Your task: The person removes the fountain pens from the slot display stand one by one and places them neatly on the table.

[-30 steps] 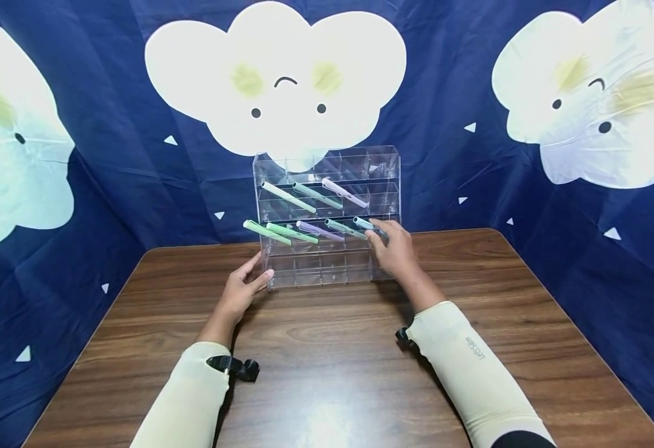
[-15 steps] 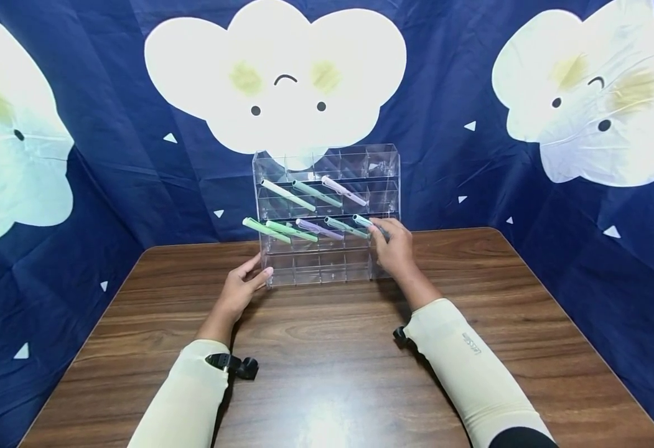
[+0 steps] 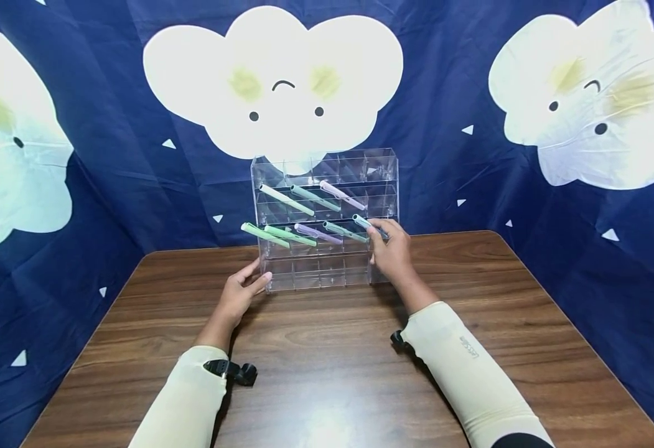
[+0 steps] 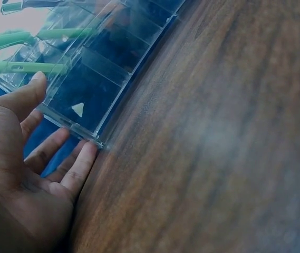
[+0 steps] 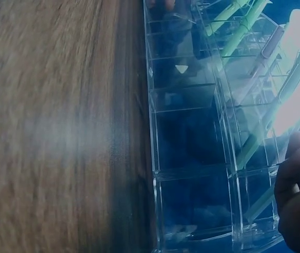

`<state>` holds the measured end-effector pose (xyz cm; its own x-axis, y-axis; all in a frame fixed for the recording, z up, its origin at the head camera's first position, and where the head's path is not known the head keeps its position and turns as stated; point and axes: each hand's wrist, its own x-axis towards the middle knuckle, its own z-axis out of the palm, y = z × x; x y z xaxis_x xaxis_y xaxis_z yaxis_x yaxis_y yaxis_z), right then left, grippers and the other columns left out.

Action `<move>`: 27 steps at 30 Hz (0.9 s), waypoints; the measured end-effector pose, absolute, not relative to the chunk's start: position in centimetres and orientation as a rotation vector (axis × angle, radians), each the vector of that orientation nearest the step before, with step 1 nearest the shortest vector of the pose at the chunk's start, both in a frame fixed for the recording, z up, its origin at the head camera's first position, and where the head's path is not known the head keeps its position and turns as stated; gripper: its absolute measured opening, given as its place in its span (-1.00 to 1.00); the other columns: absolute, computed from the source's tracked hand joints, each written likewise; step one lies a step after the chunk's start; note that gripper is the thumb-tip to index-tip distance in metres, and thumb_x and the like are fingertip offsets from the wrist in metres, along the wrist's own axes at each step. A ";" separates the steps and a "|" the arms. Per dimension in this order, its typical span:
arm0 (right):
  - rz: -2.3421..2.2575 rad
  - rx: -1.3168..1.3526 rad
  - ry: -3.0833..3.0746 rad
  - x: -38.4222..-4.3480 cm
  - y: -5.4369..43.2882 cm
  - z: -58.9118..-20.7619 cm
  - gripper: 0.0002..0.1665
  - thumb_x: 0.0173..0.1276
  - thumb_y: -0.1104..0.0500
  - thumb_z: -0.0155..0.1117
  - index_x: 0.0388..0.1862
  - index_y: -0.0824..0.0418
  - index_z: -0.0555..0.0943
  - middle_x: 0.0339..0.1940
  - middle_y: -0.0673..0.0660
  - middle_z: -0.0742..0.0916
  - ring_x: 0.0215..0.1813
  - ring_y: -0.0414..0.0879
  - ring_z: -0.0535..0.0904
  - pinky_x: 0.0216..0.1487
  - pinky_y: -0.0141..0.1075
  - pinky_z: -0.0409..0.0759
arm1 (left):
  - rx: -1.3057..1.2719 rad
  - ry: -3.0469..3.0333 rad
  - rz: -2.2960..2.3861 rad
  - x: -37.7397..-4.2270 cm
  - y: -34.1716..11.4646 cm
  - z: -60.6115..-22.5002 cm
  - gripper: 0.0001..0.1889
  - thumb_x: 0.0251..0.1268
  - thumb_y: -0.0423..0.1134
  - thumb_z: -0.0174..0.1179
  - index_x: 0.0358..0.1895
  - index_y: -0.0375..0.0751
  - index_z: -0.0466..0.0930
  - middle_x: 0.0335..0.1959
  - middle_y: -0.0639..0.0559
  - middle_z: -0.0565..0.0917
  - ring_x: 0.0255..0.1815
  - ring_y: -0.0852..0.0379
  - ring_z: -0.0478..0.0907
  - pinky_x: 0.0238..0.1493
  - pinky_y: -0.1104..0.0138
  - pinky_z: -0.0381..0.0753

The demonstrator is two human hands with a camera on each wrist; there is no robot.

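Observation:
A clear acrylic pen rack (image 3: 332, 277) with tiered compartments stands at the back of the table. My right hand (image 3: 392, 249) pinches a light blue pen (image 3: 362, 221) slanting in the middle tier's rightmost compartment; the fingers hide its lower end. My left hand (image 3: 237, 297) touches the rack's lower left side with extended fingers, its thumb by the front edge. Left of the light blue pen lie a teal pen (image 3: 345, 231), a purple pen (image 3: 318, 233) and two green pens (image 4: 26, 67). A pale green pen (image 3: 287, 200), a darker teal pen (image 3: 315, 197) and a lilac pen (image 3: 343, 195) slant above.
The rack rests on a brown wood-grain table (image 3: 315, 348). Right behind it hangs a dark blue curtain (image 3: 439, 174) printed with white clouds. Pale sleeves (image 3: 461, 367) cover both forearms, and a black wrist camera (image 3: 242, 374) is strapped to the left one.
My right hand keeps its pinch on the light blue pen, with its fingers shifted very slightly. The left hand stays at the rack's side. The whole head view has dipped and shifted a little.

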<state>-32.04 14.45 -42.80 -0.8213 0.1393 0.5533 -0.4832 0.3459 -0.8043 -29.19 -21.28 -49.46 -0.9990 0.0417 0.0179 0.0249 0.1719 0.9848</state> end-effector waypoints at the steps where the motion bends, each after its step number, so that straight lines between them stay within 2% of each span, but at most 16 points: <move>1: 1.506 0.302 -2.067 -32.0 14.3 -42.7 -0.76 0.61 0.33 0.35 0.14 0.40 0.78 0.07 0.37 0.77 -0.76 -0.37 0.47 -0.80 -0.38 0.56 | 0.065 2.394 2.011 -29.1 -21.4 -49.4 -0.29 0.67 -0.19 0.28 0.74 -0.08 0.25 0.67 -0.33 0.39 0.56 -0.19 0.48 0.25 0.45 0.75; 11: 1.465 0.325 -2.063 -32.1 13.6 -41.8 -0.78 0.62 0.32 0.34 0.11 0.37 0.78 0.02 0.32 0.77 -0.76 -0.33 0.45 -0.81 -0.34 0.56 | 0.099 2.399 2.001 -29.0 -21.6 -49.0 -0.30 0.67 -0.17 0.28 0.74 -0.05 0.25 0.70 -0.29 0.36 0.61 -0.24 0.43 0.32 0.38 0.74; 15: 1.429 0.367 -2.019 -32.1 13.5 -40.8 -0.79 0.61 0.34 0.33 0.10 0.39 0.78 0.01 0.35 0.79 -0.74 -0.32 0.46 -0.79 -0.41 0.53 | 0.105 2.412 1.984 -29.0 -21.7 -48.9 -0.29 0.66 -0.15 0.29 0.75 -0.04 0.24 0.71 -0.29 0.34 0.62 -0.25 0.43 0.37 0.31 0.73; 18: 1.393 0.382 -1.980 -32.1 13.5 -39.9 -0.80 0.59 0.36 0.34 0.07 0.39 0.80 0.02 0.36 0.81 -0.46 -0.37 0.56 -0.58 -0.55 0.54 | 0.109 2.416 1.979 -29.0 -21.7 -49.0 -0.29 0.67 -0.14 0.29 0.74 -0.03 0.24 0.71 -0.29 0.34 0.62 -0.25 0.43 0.36 0.31 0.73; 20: 1.382 0.383 -1.969 -32.1 13.6 -39.5 -0.81 0.58 0.36 0.34 0.05 0.38 0.81 0.03 0.34 0.83 -0.36 -0.39 0.55 -0.49 -0.59 0.51 | 0.110 2.414 1.985 -29.1 -21.7 -49.1 -0.29 0.66 -0.14 0.30 0.74 -0.02 0.26 0.71 -0.28 0.35 0.61 -0.24 0.45 0.33 0.35 0.74; 22: 1.417 0.397 -1.957 -31.9 13.6 -39.2 -0.81 0.58 0.37 0.34 0.06 0.39 0.80 0.06 0.35 0.82 -0.37 -0.42 0.55 -0.49 -0.59 0.52 | 0.114 2.415 1.988 -29.2 -21.7 -49.3 -0.29 0.66 -0.15 0.30 0.74 -0.04 0.26 0.69 -0.31 0.37 0.58 -0.22 0.47 0.30 0.39 0.75; 25: 1.480 0.433 -1.934 -31.6 13.5 -38.8 -0.80 0.60 0.38 0.32 0.08 0.43 0.78 0.05 0.38 0.80 -0.62 -0.42 0.49 -0.67 -0.55 0.53 | 0.110 2.406 2.001 -29.2 -21.6 -49.5 -0.30 0.66 -0.18 0.30 0.73 -0.05 0.27 0.66 -0.33 0.40 0.54 -0.19 0.51 0.25 0.44 0.75; 27: 1.511 0.459 -1.908 -31.2 13.3 -38.5 -0.79 0.60 0.39 0.30 0.09 0.43 0.78 0.03 0.39 0.78 -0.69 -0.39 0.49 -0.69 -0.54 0.54 | 0.112 2.402 2.007 -29.2 -21.6 -49.6 -0.31 0.66 -0.20 0.28 0.73 -0.06 0.27 0.66 -0.34 0.40 0.53 -0.18 0.52 0.24 0.46 0.75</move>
